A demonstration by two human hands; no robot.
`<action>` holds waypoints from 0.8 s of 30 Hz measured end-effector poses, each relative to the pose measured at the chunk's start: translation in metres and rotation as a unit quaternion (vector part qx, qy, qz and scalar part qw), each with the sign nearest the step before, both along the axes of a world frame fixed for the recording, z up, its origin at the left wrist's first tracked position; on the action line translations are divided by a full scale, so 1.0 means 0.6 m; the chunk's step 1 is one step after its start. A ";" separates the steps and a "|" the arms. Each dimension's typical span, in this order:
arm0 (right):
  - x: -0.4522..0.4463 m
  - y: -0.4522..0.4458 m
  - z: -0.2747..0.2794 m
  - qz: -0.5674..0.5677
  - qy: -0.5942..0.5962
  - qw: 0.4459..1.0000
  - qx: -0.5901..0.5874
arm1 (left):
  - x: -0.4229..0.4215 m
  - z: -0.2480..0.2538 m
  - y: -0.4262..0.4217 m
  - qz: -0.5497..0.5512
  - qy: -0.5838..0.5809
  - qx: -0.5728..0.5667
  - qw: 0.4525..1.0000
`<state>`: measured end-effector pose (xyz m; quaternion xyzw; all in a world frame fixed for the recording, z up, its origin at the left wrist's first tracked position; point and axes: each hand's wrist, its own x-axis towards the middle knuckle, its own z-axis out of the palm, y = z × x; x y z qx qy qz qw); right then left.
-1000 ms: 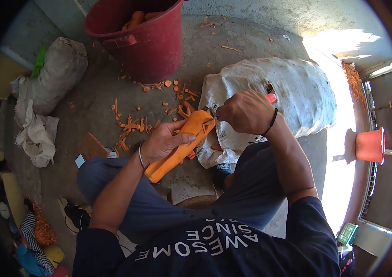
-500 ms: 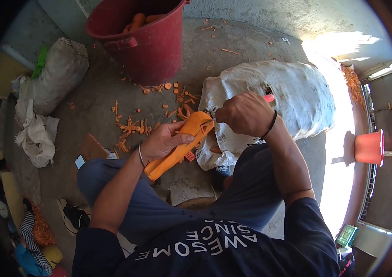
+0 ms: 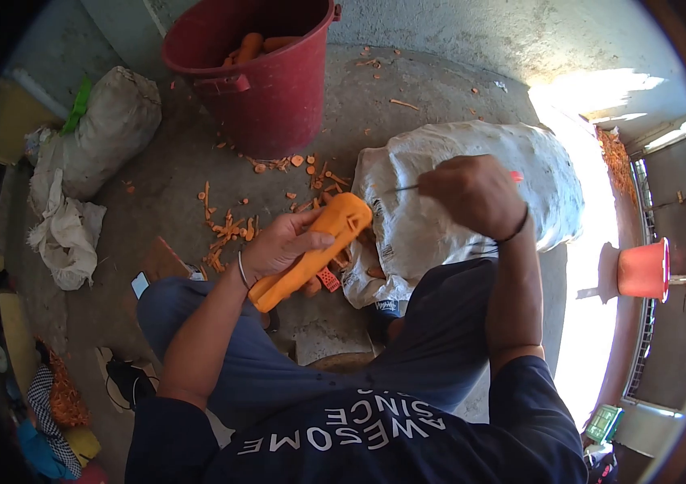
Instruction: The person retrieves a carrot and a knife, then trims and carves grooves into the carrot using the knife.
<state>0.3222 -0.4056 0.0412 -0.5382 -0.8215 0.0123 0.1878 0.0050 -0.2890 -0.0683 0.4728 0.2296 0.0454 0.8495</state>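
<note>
My left hand [image 3: 282, 246] is wrapped round a large peeled carrot [image 3: 341, 219], which tilts up to the right and has a notch cut near its upper end. To the right, over the white sack, my right hand [image 3: 476, 198] is closed round a thin dark tool [image 3: 397, 189], probably a knife; its handle is hidden in the fist. The tool's tip points left and is apart from the carrot. Under and beyond my hands lies the filled white sack [image 3: 537, 161], with its open mouth near the carrot.
A large red bin [image 3: 270, 105] holding carrots stands ahead. Peelings and cut ends [image 3: 234, 230] litter the floor. Another sack [image 3: 121, 113] leans at the left wall. A phone [image 3: 140, 283] lies by my left knee. A red bucket [image 3: 642, 270] is at the far right.
My right hand has moved right, drawing the thin tool away from the carrot's end. My left hand still grips the carrot. The view has shifted slightly.
</note>
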 end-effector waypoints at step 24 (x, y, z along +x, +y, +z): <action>-0.103 0.029 -0.079 -0.088 0.200 0.968 -0.121 | 0.018 -0.017 -0.008 0.193 -0.059 -0.004 0.979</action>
